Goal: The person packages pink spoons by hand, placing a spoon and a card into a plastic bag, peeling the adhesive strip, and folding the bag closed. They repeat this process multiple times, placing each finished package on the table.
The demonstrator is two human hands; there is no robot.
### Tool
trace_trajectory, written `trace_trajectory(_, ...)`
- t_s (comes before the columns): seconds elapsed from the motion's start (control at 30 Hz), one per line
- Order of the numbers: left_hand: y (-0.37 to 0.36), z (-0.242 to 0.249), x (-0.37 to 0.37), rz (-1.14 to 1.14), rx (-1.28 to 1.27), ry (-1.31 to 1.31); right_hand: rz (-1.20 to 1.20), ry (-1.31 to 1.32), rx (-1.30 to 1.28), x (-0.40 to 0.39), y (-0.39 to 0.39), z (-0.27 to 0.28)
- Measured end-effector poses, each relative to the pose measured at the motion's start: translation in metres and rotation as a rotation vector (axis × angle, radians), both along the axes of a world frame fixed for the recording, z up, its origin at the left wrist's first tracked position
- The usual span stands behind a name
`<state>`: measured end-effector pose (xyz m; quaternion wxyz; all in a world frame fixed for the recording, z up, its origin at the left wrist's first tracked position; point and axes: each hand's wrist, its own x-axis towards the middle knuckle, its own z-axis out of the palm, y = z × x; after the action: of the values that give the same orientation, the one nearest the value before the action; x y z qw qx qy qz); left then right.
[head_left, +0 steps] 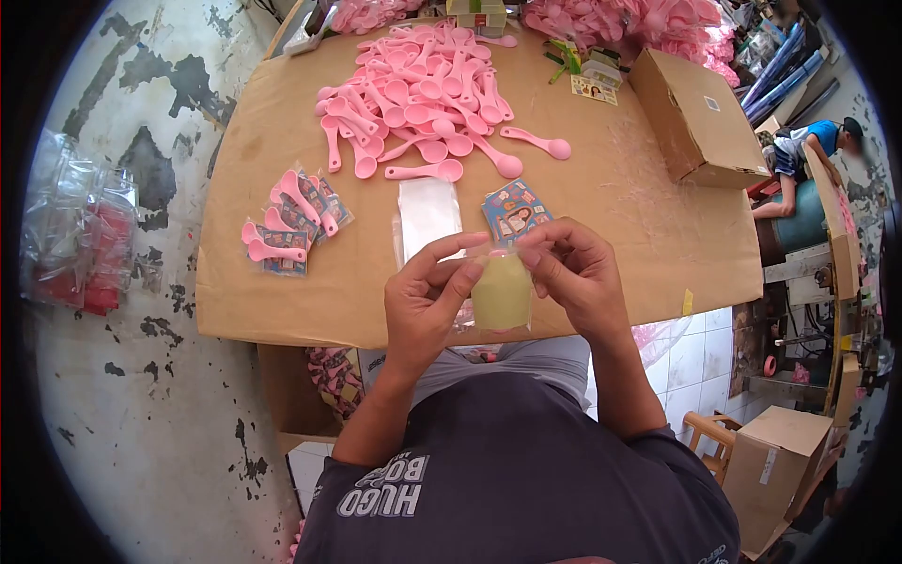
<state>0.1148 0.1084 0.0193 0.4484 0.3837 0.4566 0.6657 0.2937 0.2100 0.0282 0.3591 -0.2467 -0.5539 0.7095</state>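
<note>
Between my hands, just over the table's front edge, is a small clear plastic bag (503, 293) with a yellow-green card showing inside it. My left hand (425, 299) pinches its upper left side with thumb and forefinger. At the upper right, my right hand (581, 280) pinches it the same way. A bit of pink shows at the bag's top and bottom edges; what it belongs to is mostly hidden. Behind the left hand lies a stack of clear bags (428, 211). Blue printed cards (516, 209) lie behind the right hand.
A big heap of pink measuring spoons (423, 89) covers the table's far middle. Several bagged spoons with cards (293, 218) lie at left. A cardboard box (691, 122) stands at right. Another person (813, 150) sits at far right.
</note>
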Motion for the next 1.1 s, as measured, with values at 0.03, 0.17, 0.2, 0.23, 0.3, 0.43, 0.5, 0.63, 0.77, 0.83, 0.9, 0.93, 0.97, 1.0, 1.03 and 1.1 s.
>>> trace_trajectory(0.03,0.0,-0.003,-0.001,0.001,-0.006,0.001,0.001,0.001,-0.006,0.0,0.0,-0.001)
trace_trajectory(0.17,-0.001,-0.009,-0.004,0.013,0.064,0.095,0.007,0.054,0.041,0.0,0.004,-0.009)
trace_trajectory(0.2,-0.001,-0.009,-0.004,0.011,0.064,0.079,0.01,0.037,0.116,0.001,0.005,-0.011)
trace_trajectory(0.23,-0.001,-0.01,-0.005,0.011,0.062,0.079,0.01,0.037,0.115,0.0,0.007,-0.013)
trace_trajectory(0.3,-0.002,-0.012,-0.007,-0.016,0.081,0.081,0.019,0.07,0.195,0.0,0.009,-0.017)
trace_trajectory(0.43,-0.002,-0.013,-0.008,-0.023,0.098,0.105,0.02,0.066,0.192,0.002,0.007,-0.005)
trace_trajectory(0.5,-0.002,-0.014,-0.008,-0.009,0.159,0.063,0.025,0.039,0.211,0.004,0.005,-0.002)
trace_trajectory(0.63,-0.006,-0.014,-0.008,-0.019,0.089,-0.061,0.07,0.115,0.293,0.001,0.003,-0.001)
trace_trajectory(0.77,-0.005,-0.008,-0.005,-0.041,0.027,-0.002,0.007,-0.09,0.354,-0.002,-0.004,-0.004)
trace_trajectory(0.83,-0.007,0.0,-0.006,-0.063,0.035,-0.109,-0.063,0.012,0.177,-0.006,-0.01,-0.002)
trace_trajectory(0.9,-0.012,0.005,-0.014,-0.097,0.005,0.001,-0.05,0.042,0.186,-0.009,-0.011,-0.003)
trace_trajectory(0.93,-0.014,0.007,-0.018,-0.145,-0.027,0.109,-0.05,0.069,0.195,-0.009,-0.01,-0.005)
trace_trajectory(0.97,-0.017,0.007,-0.022,-0.19,-0.062,0.217,-0.036,0.069,0.194,-0.011,-0.01,-0.007)
trace_trajectory(1.0,-0.02,0.007,-0.024,-0.195,-0.083,0.262,-0.038,0.102,0.239,-0.013,-0.011,-0.011)
trace_trajectory(1.03,-0.022,0.002,-0.025,-0.177,-0.086,0.259,-0.037,0.137,0.282,-0.015,-0.012,-0.013)
trace_trajectory(1.1,-0.025,-0.007,-0.03,-0.133,0.048,0.331,-0.017,-0.007,0.361,-0.018,-0.017,-0.012)
